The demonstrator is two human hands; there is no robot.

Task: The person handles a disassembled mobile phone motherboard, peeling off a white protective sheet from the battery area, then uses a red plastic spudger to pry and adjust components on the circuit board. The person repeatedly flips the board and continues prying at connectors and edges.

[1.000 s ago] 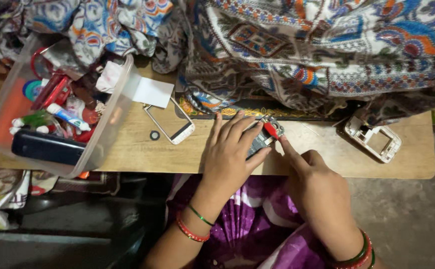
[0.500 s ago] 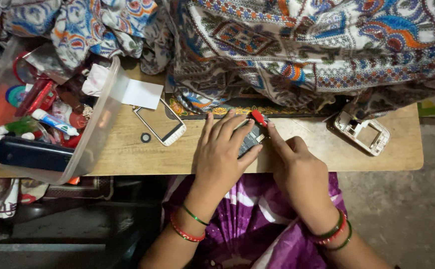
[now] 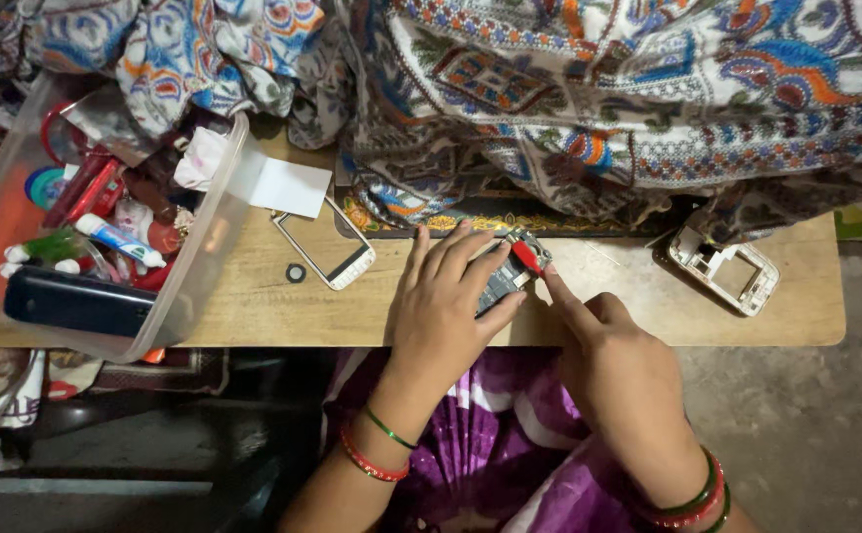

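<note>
My left hand (image 3: 446, 296) lies flat over an opened phone body (image 3: 506, 276) on the wooden table (image 3: 253, 306), pinning it with the fingers. My right hand (image 3: 613, 360) pinches a small red-handled screwdriver (image 3: 527, 259), its tip set against the phone's upper end. A white phone front frame (image 3: 324, 245) lies to the left of the hands, with a small black ring (image 3: 296, 272) beside it. A white phone back shell (image 3: 725, 268) rests at the table's right end.
A clear plastic box (image 3: 204, 257) at the left holds a dark phone (image 3: 80, 301), tubes and red items. A white paper (image 3: 288, 185) leans at its corner. Patterned cloth (image 3: 599, 89) covers the back of the table. Purple fabric lies over my lap.
The view has drifted slightly; both hands stay on the phone, and the right hand with the screwdriver has shifted a little along its upper end.
</note>
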